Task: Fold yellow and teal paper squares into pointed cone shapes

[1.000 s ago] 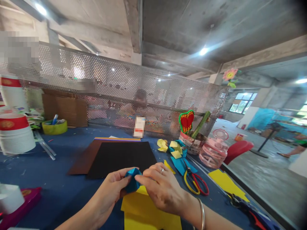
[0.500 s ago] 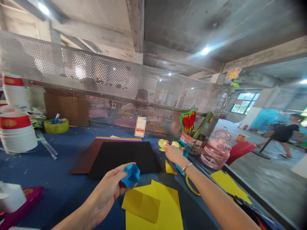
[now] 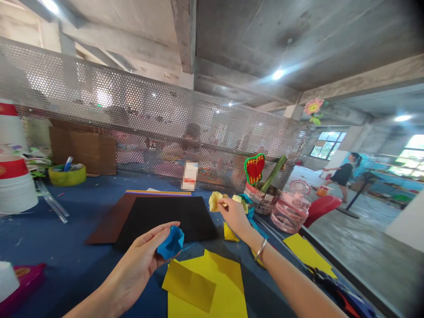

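My left hand is closed on a blue folded-paper cup shape, its hollow side facing up and toward me. Farther off, my right hand pinches a pale yellow folded-paper piece between thumb and fingers. Just behind that hand lie more pale yellow and blue folded pieces, partly covered by it. A small bright yellow folded piece rests below my right wrist. Yellow paper sheets lie on the table in front of me, under and right of my left hand.
Black sheets and brown sheets lie mid-table. A pink water jug and a planter stand at right, scissors nearer. Paper cups and a tape roll sit left. A perforated metal panel stands behind.
My right hand has picked up the pale yellow piece and moved it slightly left. The view has turned a little right. A distant person at right has walked leftward.
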`<state>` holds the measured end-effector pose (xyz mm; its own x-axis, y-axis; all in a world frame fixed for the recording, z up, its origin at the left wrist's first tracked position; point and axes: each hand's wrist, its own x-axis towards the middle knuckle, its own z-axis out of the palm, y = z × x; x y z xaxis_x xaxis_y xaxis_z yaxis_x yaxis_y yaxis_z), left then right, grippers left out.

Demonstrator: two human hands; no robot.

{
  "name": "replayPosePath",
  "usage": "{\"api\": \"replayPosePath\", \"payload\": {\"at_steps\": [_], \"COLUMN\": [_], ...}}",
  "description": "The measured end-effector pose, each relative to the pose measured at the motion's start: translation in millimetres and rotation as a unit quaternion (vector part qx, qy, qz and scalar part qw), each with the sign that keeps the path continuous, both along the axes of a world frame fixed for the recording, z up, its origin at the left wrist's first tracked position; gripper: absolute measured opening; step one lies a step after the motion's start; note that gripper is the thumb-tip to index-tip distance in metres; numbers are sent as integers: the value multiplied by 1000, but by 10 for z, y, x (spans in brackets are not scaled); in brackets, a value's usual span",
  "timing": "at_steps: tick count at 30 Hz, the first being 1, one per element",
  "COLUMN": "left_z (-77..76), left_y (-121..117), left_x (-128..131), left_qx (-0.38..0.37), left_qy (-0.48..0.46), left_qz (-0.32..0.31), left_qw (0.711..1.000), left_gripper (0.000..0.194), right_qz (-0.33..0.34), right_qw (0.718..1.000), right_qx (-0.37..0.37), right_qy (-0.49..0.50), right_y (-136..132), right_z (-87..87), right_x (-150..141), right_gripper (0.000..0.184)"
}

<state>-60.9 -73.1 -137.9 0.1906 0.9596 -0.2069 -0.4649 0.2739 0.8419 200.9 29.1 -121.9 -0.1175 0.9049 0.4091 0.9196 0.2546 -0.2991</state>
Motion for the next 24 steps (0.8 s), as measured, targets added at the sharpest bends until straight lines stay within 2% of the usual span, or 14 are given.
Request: {"api": "replayPosePath", "payload": {"at_steps": [3,9,11,18,24], "left_z": [-5,-24,-23,22,21], "left_y": [4,1,-14,-46,-3], "left_x": [0,20,20,42,80], "left_qx": [26,49,55,83,111], "left_qy": [18,52,64,117,170], "left_qz": [-5,-13,-14,-7,7], "left_qw": [1000,997,996,990,979], "left_gripper": [33,37,36,39,41], "right_qz": [49,105,117,111,120], "right_qw": [997,987,983,976,953], "right_qx": [23,24,15,-31,-120], "right_qy": [48,121,138,182,251], "right_y": [-272,-659,-713,-783,-843], "right_z": [35,13,15,79,82], "right_x": [-166,-409,-445,-539,-635], "right_gripper": [6,25,28,11,9]}}
